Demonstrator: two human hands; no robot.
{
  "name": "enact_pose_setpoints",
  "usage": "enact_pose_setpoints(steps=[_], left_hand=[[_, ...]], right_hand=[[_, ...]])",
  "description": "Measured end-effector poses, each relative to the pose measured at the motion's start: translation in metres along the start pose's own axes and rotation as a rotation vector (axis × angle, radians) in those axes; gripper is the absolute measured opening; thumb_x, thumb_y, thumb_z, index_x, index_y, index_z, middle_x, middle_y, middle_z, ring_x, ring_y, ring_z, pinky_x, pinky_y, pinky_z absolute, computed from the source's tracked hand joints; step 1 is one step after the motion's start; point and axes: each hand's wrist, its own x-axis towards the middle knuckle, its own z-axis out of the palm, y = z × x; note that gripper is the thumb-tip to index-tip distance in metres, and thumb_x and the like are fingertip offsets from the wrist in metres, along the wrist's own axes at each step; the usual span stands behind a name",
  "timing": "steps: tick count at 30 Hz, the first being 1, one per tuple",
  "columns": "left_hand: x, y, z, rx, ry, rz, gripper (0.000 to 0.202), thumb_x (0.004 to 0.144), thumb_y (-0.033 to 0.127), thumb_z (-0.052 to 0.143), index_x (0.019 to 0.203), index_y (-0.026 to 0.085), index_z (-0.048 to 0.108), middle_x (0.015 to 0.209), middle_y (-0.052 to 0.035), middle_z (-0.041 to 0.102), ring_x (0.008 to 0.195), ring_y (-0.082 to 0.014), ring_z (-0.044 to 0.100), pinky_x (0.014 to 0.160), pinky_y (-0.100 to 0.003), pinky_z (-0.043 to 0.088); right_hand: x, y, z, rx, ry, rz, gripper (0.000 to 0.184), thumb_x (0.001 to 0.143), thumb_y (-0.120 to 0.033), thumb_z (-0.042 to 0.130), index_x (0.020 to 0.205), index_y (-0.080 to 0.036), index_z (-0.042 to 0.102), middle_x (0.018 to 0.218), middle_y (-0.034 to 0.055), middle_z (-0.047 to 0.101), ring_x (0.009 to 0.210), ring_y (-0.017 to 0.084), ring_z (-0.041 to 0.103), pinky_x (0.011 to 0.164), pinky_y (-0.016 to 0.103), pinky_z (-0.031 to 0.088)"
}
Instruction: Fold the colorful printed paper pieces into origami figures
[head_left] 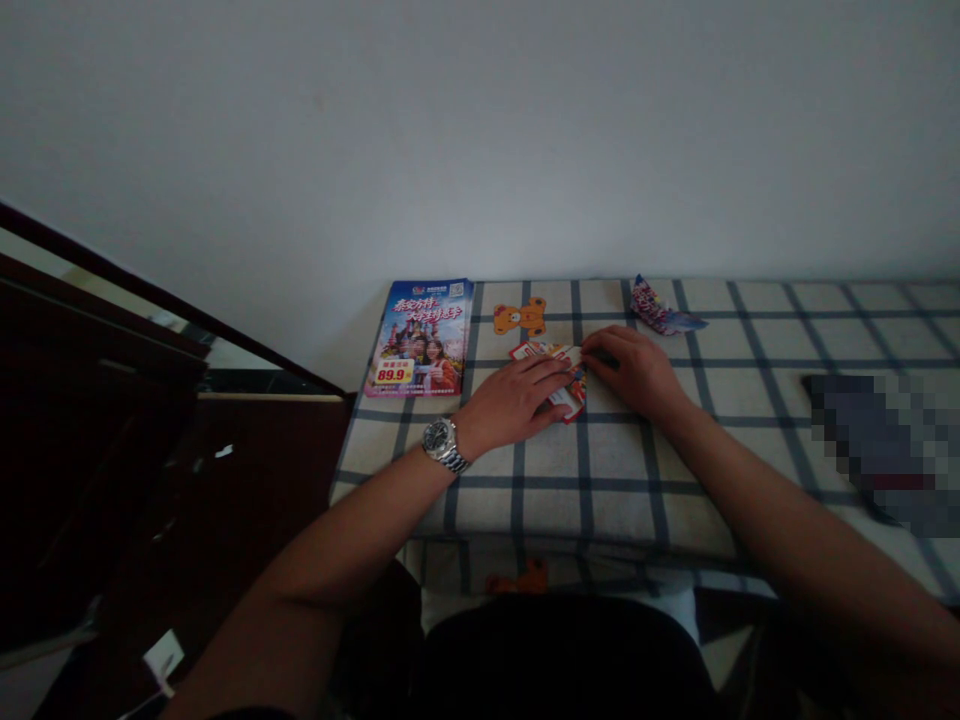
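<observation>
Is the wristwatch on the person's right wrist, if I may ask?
No, the wristwatch sits on the wrist just behind the left hand.

Bare tablecloth (600, 500) nearside; flyers (420, 338) far left

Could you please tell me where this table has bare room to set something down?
Free: the near strip of cloth between the forearms, and the far right behind the blurred object. Crowded: back left, with leaflet, paper, left hand, right hand.
</observation>
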Motion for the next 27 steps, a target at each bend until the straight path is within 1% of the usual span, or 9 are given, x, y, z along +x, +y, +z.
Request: enact_pose_setpoints(steps=[8, 13, 16, 20, 27], left_hand=[[0.000, 0.000, 0.001, -0.017, 0.008, -0.003, 0.047, 0.107, 0.039, 0.057, 0.148, 0.017, 0.056, 0.155, -0.0119, 0.056, 0.147, -0.0267, 0.049, 0.127, -0.048, 0.040], [0.000, 0.000, 0.000, -0.017, 0.011, -0.005, 0.047, 0.106, 0.039, 0.060, 0.147, 0.016, 0.056, 0.154, -0.0123, 0.057, 0.147, -0.0272, 0.049, 0.127, -0.047, 0.040], [0.000, 0.000, 0.000, -0.018, 0.009, -0.007, 0.047, 0.106, 0.040, 0.058, 0.147, 0.018, 0.056, 0.154, -0.0120, 0.057, 0.147, -0.0271, 0.049, 0.127, -0.048, 0.041], [0.000, -0.001, 0.002, -0.025, 0.015, -0.002, 0.047, 0.107, 0.042, 0.056, 0.148, 0.018, 0.056, 0.154, -0.0119, 0.057, 0.148, -0.0274, 0.048, 0.127, -0.049, 0.041], [0.001, -0.001, 0.002, -0.033, 0.025, 0.009, 0.045, 0.108, 0.038, 0.055, 0.148, 0.017, 0.056, 0.154, -0.0123, 0.057, 0.147, -0.0259, 0.049, 0.128, -0.048, 0.040]], right_hand=[[-0.002, 0.002, 0.000, 0.010, -0.013, 0.027, 0.012, 0.099, -0.024, 0.063, 0.102, -0.022, 0.074, 0.106, 0.0098, 0.077, 0.098, 0.029, 0.072, 0.089, 0.043, 0.056], [0.000, 0.003, 0.000, -0.014, -0.018, 0.019, 0.009, 0.098, -0.023, 0.065, 0.100, -0.021, 0.074, 0.107, 0.0099, 0.077, 0.099, 0.029, 0.072, 0.089, 0.042, 0.056], [0.000, 0.004, -0.002, -0.006, -0.043, 0.009, 0.008, 0.097, -0.024, 0.066, 0.099, -0.022, 0.073, 0.107, 0.0096, 0.077, 0.100, 0.029, 0.073, 0.090, 0.042, 0.057], [-0.002, 0.003, -0.005, 0.028, -0.074, -0.001, 0.007, 0.097, -0.026, 0.068, 0.099, -0.022, 0.074, 0.114, 0.0103, 0.077, 0.103, 0.030, 0.073, 0.092, 0.045, 0.058], [-0.012, 0.003, -0.006, 0.049, -0.102, -0.017, 0.012, 0.097, -0.031, 0.069, 0.104, -0.023, 0.075, 0.128, 0.0111, 0.073, 0.112, 0.031, 0.073, 0.100, 0.049, 0.059]])
